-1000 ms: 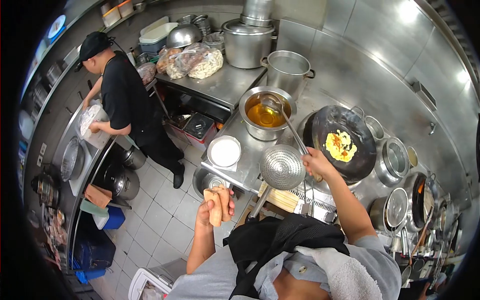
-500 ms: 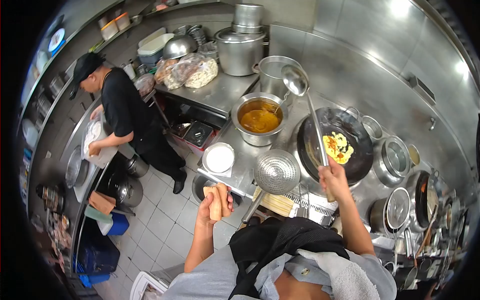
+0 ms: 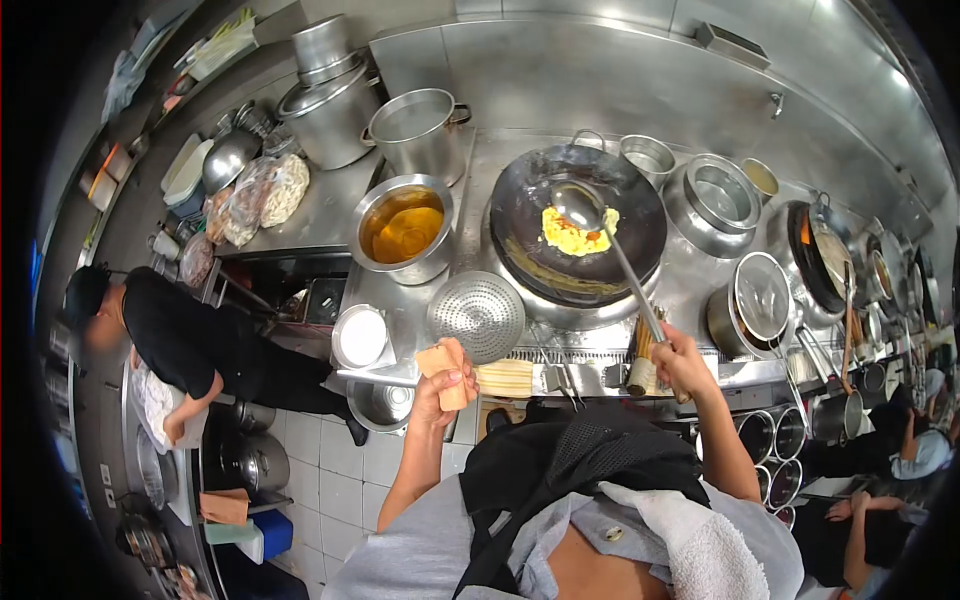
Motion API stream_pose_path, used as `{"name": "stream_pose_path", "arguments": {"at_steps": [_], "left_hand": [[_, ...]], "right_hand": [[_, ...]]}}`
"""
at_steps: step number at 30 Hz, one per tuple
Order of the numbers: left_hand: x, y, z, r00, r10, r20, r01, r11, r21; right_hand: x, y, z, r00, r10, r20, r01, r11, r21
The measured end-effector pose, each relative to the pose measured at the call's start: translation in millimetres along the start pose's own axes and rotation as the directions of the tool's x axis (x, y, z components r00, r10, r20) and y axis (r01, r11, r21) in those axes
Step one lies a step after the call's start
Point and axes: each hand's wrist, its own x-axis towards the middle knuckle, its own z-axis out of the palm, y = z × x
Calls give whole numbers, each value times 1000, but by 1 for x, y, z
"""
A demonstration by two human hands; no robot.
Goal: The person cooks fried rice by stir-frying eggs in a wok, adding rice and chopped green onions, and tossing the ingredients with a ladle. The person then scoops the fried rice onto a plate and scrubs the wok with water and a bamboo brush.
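My left hand [image 3: 440,385] is closed around a folded tan cloth [image 3: 450,392], in front of the counter edge. My right hand [image 3: 682,362] grips the wooden end of a long-handled ladle [image 3: 637,283]. The ladle's bowl is inside the black wok [image 3: 520,200], at the upper side of the yellow egg [image 3: 568,240], which has orange bits on it. Left of the wok stands a metal pot [image 3: 362,225] of orange-brown liquid. A perforated strainer [image 3: 476,317] lies between that pot and my left hand.
A white-filled bowl [image 3: 360,337] sits at the counter's left corner. Tall pots [image 3: 418,140] stand behind. Lidded and nested pans [image 3: 762,297] are at right. A co-worker in black [image 3: 190,330] handles a white-filled tub at far left. Other people appear at the lower right.
The view has turned to the right. The ladle has moved from the oil pot, up over the counter, and into the wok by the egg. My left hand still holds the cloth.
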Motion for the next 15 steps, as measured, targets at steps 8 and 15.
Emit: {"name": "stream_pose_path", "arguments": {"at_steps": [8,15], "left_hand": [[20,-30,12,991,-108,76,109,994,-9],[50,-50,-3,986,-106,-129,99,993,-56]], "right_hand": [[96,64,-11,995,57,-85,-39,978,207],[17,31,-5,963,220,157,-263,895,361]]}}
